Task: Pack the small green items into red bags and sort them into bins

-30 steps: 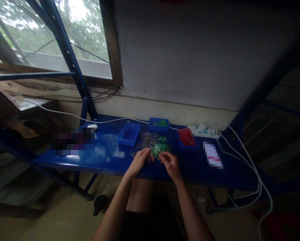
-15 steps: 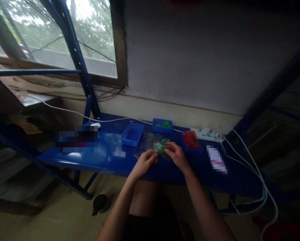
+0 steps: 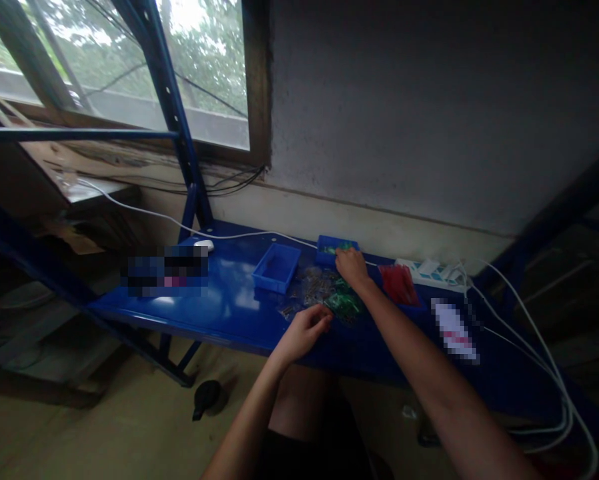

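My right hand [image 3: 352,268] reaches over the near edge of a small blue bin [image 3: 321,258] at the back of the table. Its fingers are bent closed at the green pieces [image 3: 331,250] inside, and whatever they grip is hidden. Lower down, my left hand [image 3: 308,328] hovers at the near side of the pile with curled fingers; I cannot make out anything in them. Between the hands lie small metallic-looking parts [image 3: 317,287] and crumpled green clear plastic [image 3: 343,301]. A larger blue bin [image 3: 285,287] stands left of the pile.
Right of the pile, a blue bin holds red pieces [image 3: 398,285]. Behind it lies a white power strip [image 3: 432,275] with cables [image 3: 539,360] trailing off the right side. A white mouse-like object [image 3: 204,246] rests at the back left of the blue table [image 3: 229,323].
My right hand has left the green plastic over the pile and moved up and back to the small bin. My left hand has drawn slightly down and right, away from the green plastic.
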Available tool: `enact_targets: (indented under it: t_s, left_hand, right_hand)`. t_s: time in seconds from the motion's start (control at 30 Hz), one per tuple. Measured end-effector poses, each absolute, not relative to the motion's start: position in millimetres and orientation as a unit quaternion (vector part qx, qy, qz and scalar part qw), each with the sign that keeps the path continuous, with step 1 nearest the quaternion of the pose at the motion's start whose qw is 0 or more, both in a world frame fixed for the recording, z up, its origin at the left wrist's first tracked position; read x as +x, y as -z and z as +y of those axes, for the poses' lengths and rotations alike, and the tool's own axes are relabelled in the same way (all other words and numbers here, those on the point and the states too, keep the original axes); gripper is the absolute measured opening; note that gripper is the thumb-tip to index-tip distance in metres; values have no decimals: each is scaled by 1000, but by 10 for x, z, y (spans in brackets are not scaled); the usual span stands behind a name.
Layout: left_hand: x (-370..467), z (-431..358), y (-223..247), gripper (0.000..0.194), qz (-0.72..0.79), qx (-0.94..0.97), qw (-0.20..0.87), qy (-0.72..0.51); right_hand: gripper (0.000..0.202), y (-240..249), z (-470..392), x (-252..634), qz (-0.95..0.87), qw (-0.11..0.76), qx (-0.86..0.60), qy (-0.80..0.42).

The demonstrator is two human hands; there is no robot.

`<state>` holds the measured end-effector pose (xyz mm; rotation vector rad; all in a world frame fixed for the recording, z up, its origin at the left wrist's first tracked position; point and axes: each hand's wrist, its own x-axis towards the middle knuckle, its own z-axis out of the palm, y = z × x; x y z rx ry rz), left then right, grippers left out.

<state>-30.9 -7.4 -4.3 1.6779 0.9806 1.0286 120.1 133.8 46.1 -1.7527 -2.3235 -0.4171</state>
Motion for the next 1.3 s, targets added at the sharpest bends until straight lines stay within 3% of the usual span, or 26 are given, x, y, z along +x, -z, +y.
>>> enact_targets:
  t_s: [0.27, 0.43, 0.5, 0.77, 1.07, 1.3]
  left_hand:
    - [-325, -94, 7, 23, 398, 686, 457, -404]
    - [-329, -98, -3, 23, 391, 682, 466, -407]
    - [-327, -96, 1, 22, 393, 679, 467, -408]
    - [-311, -90, 36, 22, 399, 676, 465, -409]
    - [-322, -89, 9, 21, 413, 693, 431, -406]
    - [-317, -91, -8, 22, 420, 687, 440, -396]
  right_hand:
    - [34, -512, 1218, 1291, -802, 144, -572, 97]
    - [31, -466, 997, 1370, -823, -7, -568, -14]
    - [31, -419, 941, 1387, -817, -28, -576, -19]
    - [29, -251, 921, 1438, -800, 39, -599, 17]
    - [40, -169, 982, 1477, -777, 92, -621, -54]
    - [36, -289, 957, 1467, -755, 205, -619, -64]
